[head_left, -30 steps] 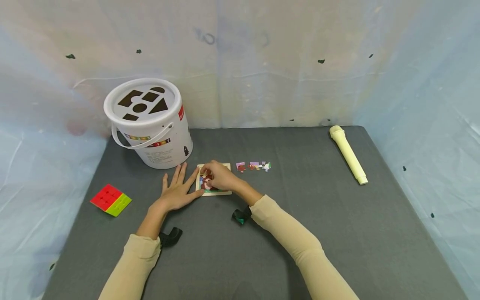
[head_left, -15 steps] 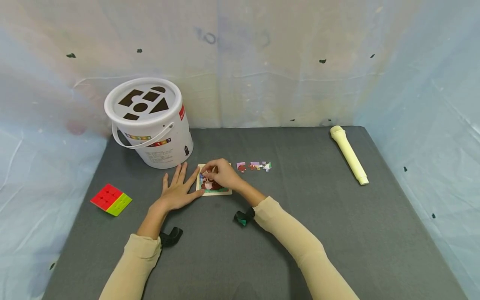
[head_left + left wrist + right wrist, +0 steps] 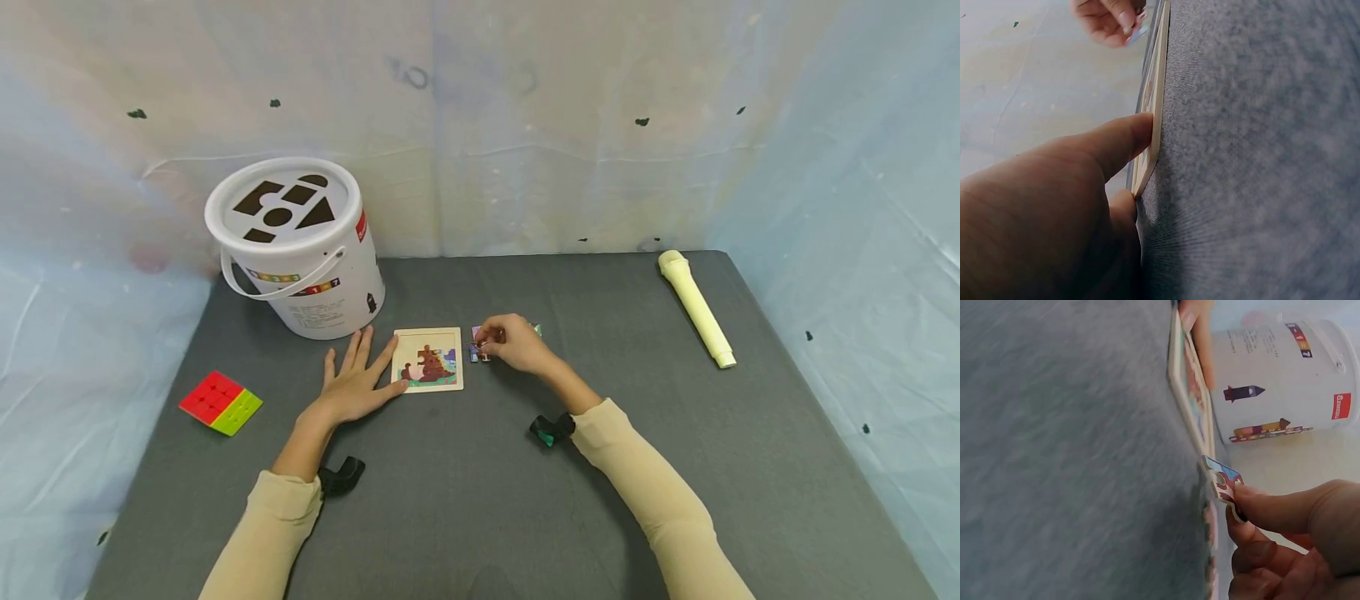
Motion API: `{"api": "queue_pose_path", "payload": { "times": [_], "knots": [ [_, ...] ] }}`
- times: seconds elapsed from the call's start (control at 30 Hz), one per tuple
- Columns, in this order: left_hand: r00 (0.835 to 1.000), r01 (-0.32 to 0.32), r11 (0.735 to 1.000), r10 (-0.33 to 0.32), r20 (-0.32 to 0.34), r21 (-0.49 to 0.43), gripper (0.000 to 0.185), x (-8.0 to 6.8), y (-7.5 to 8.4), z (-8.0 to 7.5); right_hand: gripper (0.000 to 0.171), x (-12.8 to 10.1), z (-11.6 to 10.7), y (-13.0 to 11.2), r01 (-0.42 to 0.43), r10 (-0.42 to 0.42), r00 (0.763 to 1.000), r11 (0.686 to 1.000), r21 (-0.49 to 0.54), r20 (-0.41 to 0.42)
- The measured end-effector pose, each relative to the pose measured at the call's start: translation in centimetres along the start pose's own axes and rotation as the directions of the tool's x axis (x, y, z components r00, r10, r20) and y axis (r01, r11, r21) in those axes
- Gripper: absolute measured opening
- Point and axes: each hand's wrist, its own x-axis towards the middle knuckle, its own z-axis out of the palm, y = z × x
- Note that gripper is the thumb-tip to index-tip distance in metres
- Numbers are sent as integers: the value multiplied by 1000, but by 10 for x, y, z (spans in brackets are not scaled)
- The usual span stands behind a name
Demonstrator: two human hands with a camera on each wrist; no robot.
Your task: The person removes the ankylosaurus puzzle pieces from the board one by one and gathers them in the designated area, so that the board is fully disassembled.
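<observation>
My left hand [image 3: 352, 390] lies spread on the table, its thumb and index fingertip at the left edge of a wooden jigsaw frame [image 3: 427, 333]. Inside the frame, the lower part holds fitted pieces with a brown animal picture; bare wood shows along the top. To the right of the frame, my right hand [image 3: 516, 343] pinches a jigsaw piece [image 3: 1222, 480] between thumb and fingers. In the right wrist view the piece is tilted, blue and brown on its face. Loose jigsaw pieces [image 3: 1211, 540] lie below it, mostly covered by the hand in the head view.
A white lidded bucket [image 3: 300, 258] with shape cut-outs stands behind my left hand. A red and yellow puzzle cube [image 3: 221, 402] sits at the left. Far right lies a pale yellow toy microphone [image 3: 697, 308]. Plastic sheeting hangs around the grey table [image 3: 450, 500].
My right hand has moved right, from over the jigsaw frame to the loose pieces, carrying a piece. The frame's upper part is now bare. The left hand has stayed in place.
</observation>
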Motion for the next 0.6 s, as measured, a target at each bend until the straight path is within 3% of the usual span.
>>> {"api": "queue_pose_path", "payload": {
  "times": [0.2, 0.4, 0.6],
  "knots": [
    [1000, 10, 1000, -10, 15, 1, 85, 1, -1, 1, 5, -6, 1, 9, -5, 4, 1000, 996, -94, -12],
    [1000, 4, 1000, -4, 17, 28, 83, -1, 3, -3, 12, -8, 6, 9, -17, 3, 998, 972, -234, -62],
    [1000, 12, 999, -13, 28, 49, 84, -1, 3, -4, 10, -10, 9, 6, -20, -7, 996, 953, -302, -88]
  ]
}}
